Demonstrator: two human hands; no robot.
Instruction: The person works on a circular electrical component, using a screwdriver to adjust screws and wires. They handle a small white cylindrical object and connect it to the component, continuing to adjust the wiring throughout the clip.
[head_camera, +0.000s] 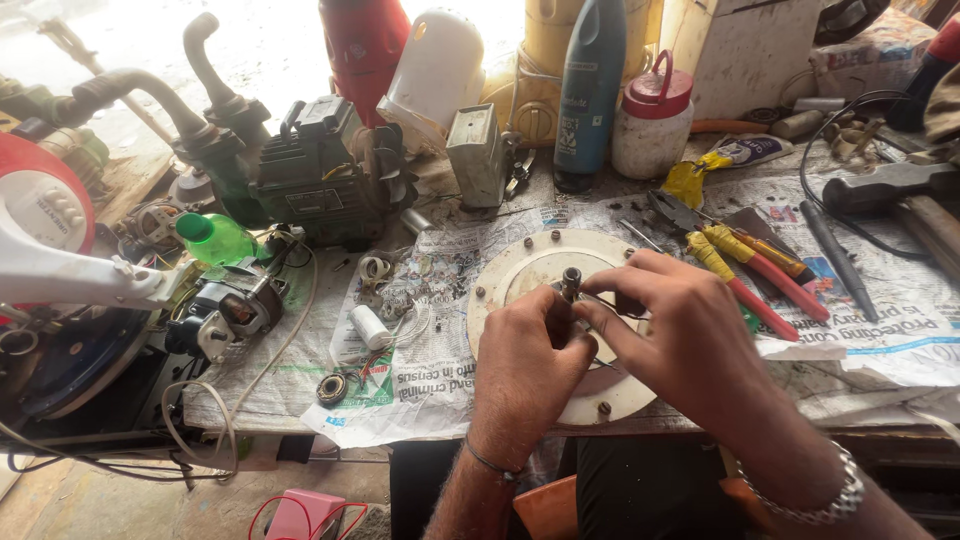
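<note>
A round white plate (520, 262) with bolts around its rim lies on newspaper at the bench's front. A short metal shaft (571, 282) stands up from its middle. My left hand (527, 365) rests on the plate with its fingertips closed on the shaft's base. My right hand (672, 322) reaches in from the right, fingers pinched on a small dark part beside the shaft. What that part is stays hidden by my fingers.
Red and yellow pliers (760, 270) lie right of the plate, a hammer (885, 190) further right. Behind stand a dark blue bottle (590, 90), a red-lidded jar (653, 120) and a pump motor (320, 170). A white spool (370, 326), a bearing (332, 389) and a small motor (225, 310) lie left.
</note>
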